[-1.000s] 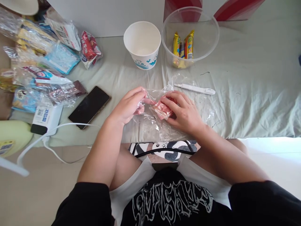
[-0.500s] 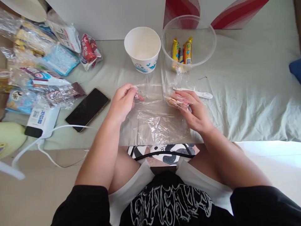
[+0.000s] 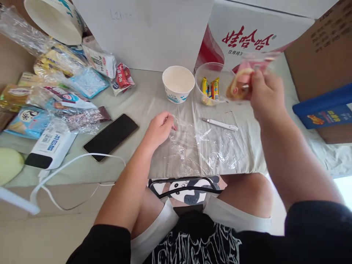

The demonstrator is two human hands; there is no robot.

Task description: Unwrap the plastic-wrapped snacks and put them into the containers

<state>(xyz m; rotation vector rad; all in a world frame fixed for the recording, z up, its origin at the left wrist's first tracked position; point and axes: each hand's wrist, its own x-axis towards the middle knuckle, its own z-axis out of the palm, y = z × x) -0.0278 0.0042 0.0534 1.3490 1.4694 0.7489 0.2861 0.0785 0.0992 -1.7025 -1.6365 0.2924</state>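
Note:
My right hand (image 3: 264,96) is raised in the air at the right, shut on a pink wrapped snack (image 3: 242,82) that is blurred by motion, just right of the clear plastic bowl (image 3: 205,71). My left hand (image 3: 159,130) rests on the grey cloth, pinching the edge of a clear plastic sheet (image 3: 203,148) spread in front of me; something small and pink shows at its fingertips. Inside the bowl stand yellow and orange snack packs (image 3: 210,88). A white paper cup (image 3: 178,83) stands left of the bowl.
A white pen-like tool (image 3: 220,124) lies on the plastic sheet. A black phone (image 3: 110,136) and a white power bank (image 3: 51,145) with a cable lie to the left, beside a heap of snack packets (image 3: 59,86). Cartons (image 3: 321,51) stand behind and to the right.
My right hand lifted the pink snack off the plastic sheet and up to the right, near the bowl. My left hand stayed on the sheet's edge. The view tilted upward.

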